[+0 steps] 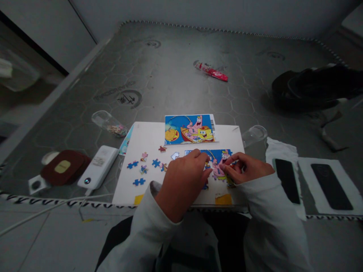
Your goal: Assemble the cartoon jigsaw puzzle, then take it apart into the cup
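A partly assembled cartoon jigsaw puzzle (218,154) lies on a white board (127,190), its lower left covered by my fingers. Over that left side, my left hand (185,179) is closed, thumb and forefinger curled towards each other; what is between them is hidden. My right hand (245,168) pinches with thumb and forefinger at a puzzle piece in the pink figure's area. Behind the puzzle is a reference picture card (190,130) with the same cartoon. Several loose blue puzzle pieces (138,182) and a brown piece (162,149) are scattered left of my left hand.
On the left are a clear tube with pieces (110,124), a white power bank (98,168) with a cable and a brown case (66,166). To the right lie another clear tube (255,135), phones (287,181) and a black bag (312,88). A red packet (211,71) lies farther back.
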Available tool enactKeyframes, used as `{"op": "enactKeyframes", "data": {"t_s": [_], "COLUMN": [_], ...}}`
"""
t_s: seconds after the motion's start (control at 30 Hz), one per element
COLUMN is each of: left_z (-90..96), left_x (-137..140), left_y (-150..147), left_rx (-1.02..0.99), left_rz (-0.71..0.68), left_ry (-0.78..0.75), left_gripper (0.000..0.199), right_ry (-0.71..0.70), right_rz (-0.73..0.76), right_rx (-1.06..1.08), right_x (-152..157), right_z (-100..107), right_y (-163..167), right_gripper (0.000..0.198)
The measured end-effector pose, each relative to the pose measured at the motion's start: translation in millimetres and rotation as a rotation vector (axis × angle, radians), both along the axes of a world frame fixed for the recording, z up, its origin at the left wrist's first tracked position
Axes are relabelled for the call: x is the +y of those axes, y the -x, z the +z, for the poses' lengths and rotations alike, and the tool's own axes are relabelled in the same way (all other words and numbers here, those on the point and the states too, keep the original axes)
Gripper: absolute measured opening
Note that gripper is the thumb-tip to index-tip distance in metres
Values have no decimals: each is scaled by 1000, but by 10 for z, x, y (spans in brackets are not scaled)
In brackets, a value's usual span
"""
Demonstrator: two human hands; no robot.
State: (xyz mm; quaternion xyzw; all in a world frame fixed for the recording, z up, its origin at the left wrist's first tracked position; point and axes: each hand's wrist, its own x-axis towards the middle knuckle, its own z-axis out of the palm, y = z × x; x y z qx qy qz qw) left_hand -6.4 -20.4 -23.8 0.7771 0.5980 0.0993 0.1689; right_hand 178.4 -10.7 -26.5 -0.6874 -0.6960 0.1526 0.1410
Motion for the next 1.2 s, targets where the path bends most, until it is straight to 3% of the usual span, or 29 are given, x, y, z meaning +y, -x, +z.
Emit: {"op": "enactKeyframes", "data": {"t_s": [0.37,0.57,0.87,1.0,1.2], "left_z": [7,-11,45,55,41], "left_x": [14,15,-58,-66,-47], "left_y": [52,55,-24,-61,-62], "left_rx": [0,-52,-24,-16,-56], "left_rz": [-26,-20,62,78,63], "left_ry": [-4,12,-13,13,28], "left_gripper": [27,19,29,25,21], "right_ry": [-37,-6,-19,3,-14], "right_rz": [4,-4,-8,-8,-9], "right_rx": [10,0,18,20,16], "right_x": [-2,7,1,6,5], "right_z": [-23,-33,-30,-29,-40], "right_y": [3,-6,5,-3,-1], "right_gripper": [47,45,44,37,42]}}
